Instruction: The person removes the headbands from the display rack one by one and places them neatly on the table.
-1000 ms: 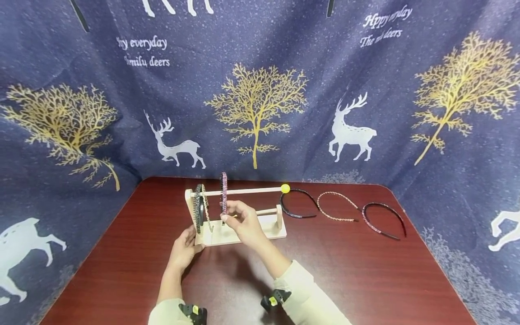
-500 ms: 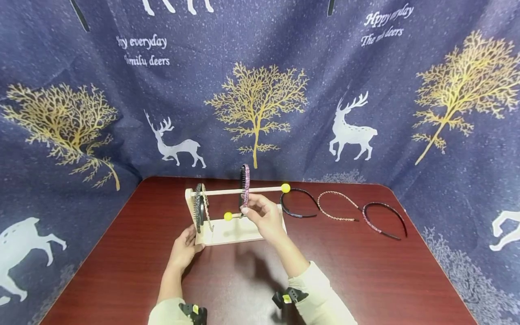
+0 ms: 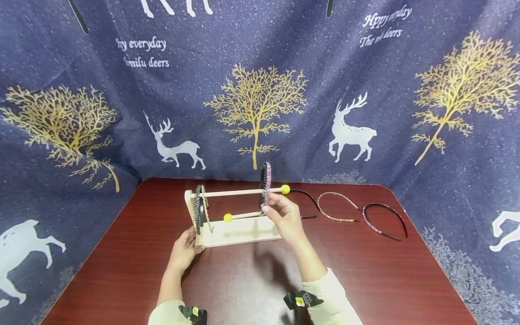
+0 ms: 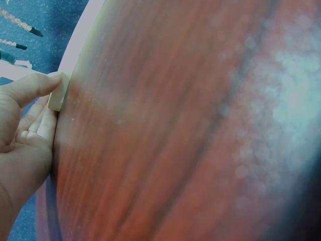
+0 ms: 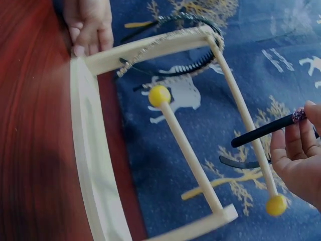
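My right hand pinches a pink-purple glittery headband near its lower part. The headband stands upright around the upper rod of a pale wooden stand, close to the yellow ball at the rod's end. In the right wrist view, the dark ends of the headband lie either side of that rod. My left hand holds the stand's base at its left end; the left wrist view shows thumb and fingers on the wood's corner. A dark headband and a beaded light one hang by the upright.
On the red-brown table, right of the stand, lie a black headband, a gold braided one and a pink-and-black one. A lower rod with a yellow ball points left. A patterned cloth hangs behind.
My right hand has carried the pink-purple headband rightward along the upper rod, from left of its middle to near the ball end. The left hand stays on the base.
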